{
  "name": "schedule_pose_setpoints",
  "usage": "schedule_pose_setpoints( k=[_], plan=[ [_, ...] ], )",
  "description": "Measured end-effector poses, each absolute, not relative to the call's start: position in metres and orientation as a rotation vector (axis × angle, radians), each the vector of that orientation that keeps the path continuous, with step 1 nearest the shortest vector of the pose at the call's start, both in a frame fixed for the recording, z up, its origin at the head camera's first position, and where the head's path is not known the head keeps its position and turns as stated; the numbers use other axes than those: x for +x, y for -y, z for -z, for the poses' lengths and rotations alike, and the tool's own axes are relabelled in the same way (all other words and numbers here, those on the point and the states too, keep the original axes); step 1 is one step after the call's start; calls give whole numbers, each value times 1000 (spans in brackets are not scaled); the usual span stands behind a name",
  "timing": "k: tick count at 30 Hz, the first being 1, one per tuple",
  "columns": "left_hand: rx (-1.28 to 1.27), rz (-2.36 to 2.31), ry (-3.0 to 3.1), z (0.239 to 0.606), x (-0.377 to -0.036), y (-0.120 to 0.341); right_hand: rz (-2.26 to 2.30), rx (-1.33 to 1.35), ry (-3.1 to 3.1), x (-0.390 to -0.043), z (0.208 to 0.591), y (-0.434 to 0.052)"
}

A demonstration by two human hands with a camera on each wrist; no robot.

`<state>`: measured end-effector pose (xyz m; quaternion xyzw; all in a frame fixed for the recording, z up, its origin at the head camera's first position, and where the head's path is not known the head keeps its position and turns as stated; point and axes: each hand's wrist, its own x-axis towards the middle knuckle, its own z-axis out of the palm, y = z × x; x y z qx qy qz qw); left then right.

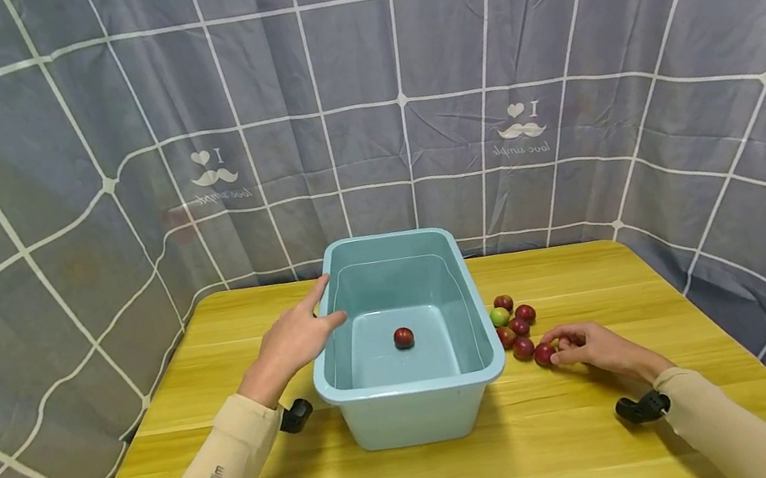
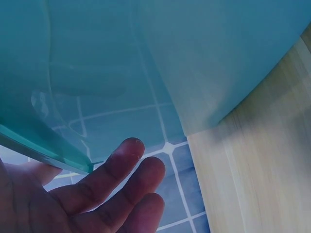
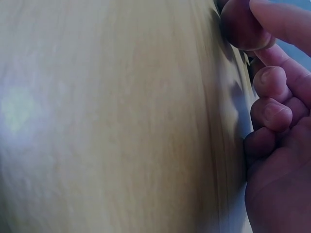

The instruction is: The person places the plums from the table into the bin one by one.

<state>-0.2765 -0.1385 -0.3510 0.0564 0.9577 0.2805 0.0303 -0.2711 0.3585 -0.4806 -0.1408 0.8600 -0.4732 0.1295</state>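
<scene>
Nearest us, smooth beige sleeves and a yellow wood-grain desk [image 1: 423, 477]. Our right hand [image 1: 599, 351] pinches a round, glossy red fruit [image 1: 543, 354] on the desk, at the near end of a small cluster [image 1: 514, 320] of red fruits and one green. Our left hand [image 1: 293, 340], fingers relaxed, rests against the rim of the rectangular teal plastic tub [image 1: 383, 421]. One red fruit lies inside. Behind, grid-patterned grey cloth [image 1: 358, 91].
</scene>
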Motion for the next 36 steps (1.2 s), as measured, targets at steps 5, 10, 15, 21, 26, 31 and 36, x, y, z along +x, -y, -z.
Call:
schedule_pose_setpoints(
  k=[5, 10, 15, 21, 26, 31, 36],
  plan=[
    [175, -847, -2957, 350, -277, 138, 1350, -431, -2532, -271, 481, -359],
    [173, -836, -2954, 349, -277, 137, 1318, -435, -2553, -270, 480, -361],
    [168, -825, -2956, 350, -277, 138, 1341, -371, -2526, -268, 477, -361],
    [162, -819, -2969, 350, -277, 138, 1354, -347, -2512, -268, 474, -362],
    [171, -822, -2969, 349, -278, 137, 1370, -352, -2524, -267, 467, -364],
    [181, -831, -2974, 347, -278, 136, 1369, -349, -2544, -268, 457, -365],
    [168, -823, -2967, 348, -277, 138, 1422, -397, -2505, -270, 445, -363]
  ],
)
